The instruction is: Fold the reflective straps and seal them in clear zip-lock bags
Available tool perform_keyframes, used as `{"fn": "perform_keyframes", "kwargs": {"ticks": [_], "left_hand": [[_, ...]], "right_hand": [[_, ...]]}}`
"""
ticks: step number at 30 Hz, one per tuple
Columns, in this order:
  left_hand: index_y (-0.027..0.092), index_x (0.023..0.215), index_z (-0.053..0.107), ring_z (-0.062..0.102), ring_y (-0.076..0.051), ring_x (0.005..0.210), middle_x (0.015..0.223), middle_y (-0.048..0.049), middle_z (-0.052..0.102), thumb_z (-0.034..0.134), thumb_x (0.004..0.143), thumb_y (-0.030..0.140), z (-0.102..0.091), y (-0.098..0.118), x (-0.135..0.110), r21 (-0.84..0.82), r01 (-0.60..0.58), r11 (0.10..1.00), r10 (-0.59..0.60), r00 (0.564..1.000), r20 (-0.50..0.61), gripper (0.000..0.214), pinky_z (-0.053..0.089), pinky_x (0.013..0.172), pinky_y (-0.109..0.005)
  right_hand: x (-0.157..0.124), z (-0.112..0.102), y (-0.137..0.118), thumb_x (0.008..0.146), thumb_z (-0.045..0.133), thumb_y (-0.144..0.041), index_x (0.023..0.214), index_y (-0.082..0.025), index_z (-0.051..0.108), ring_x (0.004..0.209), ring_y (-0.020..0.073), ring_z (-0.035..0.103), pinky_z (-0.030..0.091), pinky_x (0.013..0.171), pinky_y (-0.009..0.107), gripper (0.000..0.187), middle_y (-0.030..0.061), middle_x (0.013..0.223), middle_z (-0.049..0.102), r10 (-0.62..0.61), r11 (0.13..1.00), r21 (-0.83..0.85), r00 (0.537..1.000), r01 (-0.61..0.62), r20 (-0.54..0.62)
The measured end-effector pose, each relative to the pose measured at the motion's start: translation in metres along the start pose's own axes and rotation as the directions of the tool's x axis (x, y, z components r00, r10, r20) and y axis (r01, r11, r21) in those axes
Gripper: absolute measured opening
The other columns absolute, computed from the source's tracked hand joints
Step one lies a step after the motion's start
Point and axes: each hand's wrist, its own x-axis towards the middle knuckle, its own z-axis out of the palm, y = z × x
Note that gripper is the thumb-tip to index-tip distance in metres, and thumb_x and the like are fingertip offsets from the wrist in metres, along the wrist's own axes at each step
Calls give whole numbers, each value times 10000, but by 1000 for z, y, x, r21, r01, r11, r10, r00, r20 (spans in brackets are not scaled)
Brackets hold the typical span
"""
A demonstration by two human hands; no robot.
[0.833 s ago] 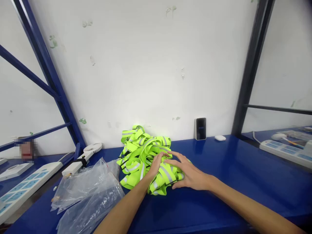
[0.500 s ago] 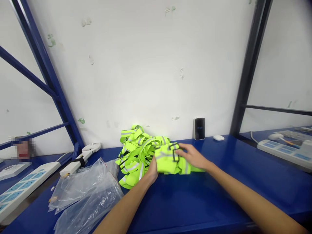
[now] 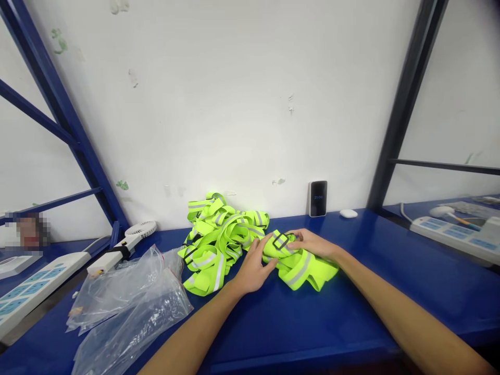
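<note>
A bunched neon-yellow reflective strap [image 3: 302,268] with grey stripes and a black buckle lies on the blue table [image 3: 281,328]. Its left side is gripped by my left hand [image 3: 254,268], thumb in front and fingers behind. From the right, my right hand [image 3: 310,244] pinches it close to the buckle; some of those fingertips are hidden in the folds. Just beyond my left hand rests a tangled pile of similar reflective straps [image 3: 219,234], also with black buckles.
Clear plastic bags [image 3: 136,307] lie at the left, beside a white handheld fan [image 3: 138,229] and a power strip [image 3: 42,286]. A phone-like device [image 3: 318,199] leans on the wall, with a small white case [image 3: 348,213] to its right. Blue frame posts [image 3: 70,109] border the table.
The strap bundle has come down to the table and moved slightly right, its loose folds spreading out. My left hand has shifted right along with it, and the view has tilted a little.
</note>
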Motion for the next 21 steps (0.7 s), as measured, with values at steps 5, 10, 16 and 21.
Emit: {"fn": "perform_keyframes", "kwargs": {"ticks": [5, 10, 16, 21], "left_hand": [[262, 1447, 346, 425, -277, 1257, 1340, -112, 469, 672, 766, 239, 1, -2, 2, 39, 0, 999, 0, 1000, -1, 755, 330, 1087, -456], [175, 1277, 539, 537, -276, 1159, 1236, -114, 597, 651, 766, 234, 0, -10, 6, -34, 60, 998, -66, 970, -236, 527, 387, 1033, -427], [121, 1123, 640, 579, -263, 1137, 1180, -111, 662, 493, 867, 319, -2, -19, 13, -368, 176, 913, -309, 887, -344, 356, 419, 1006, -391], [132, 964, 682, 625, -251, 993, 1035, -88, 698, 529, 877, 422, -4, -27, 12, -549, 216, 807, -422, 861, -283, 340, 500, 867, -368]], "right_hand": [[-3, -1, 1, 672, 798, -234, 1376, -135, 434, 599, 101, 589, 455, 594, 205, 799, -20, 694, 657, 39, 991, 113, 965, -70, 258], [-2, 5, -1, 632, 825, -202, 1484, -191, 227, 673, 112, 607, 452, 616, 209, 1041, -6, 795, 667, -2, 982, 176, 929, -68, 371], [-5, 14, -10, 642, 794, -272, 1483, -211, 288, 1010, 226, 592, 452, 910, 346, 984, 90, 1212, 613, -79, 974, -193, 972, 122, 220], [3, 15, 0, 735, 601, -149, 1242, -223, 581, 771, 185, 580, 423, 686, 275, 513, 25, 914, 666, -243, 777, -625, 953, 79, -181]]}}
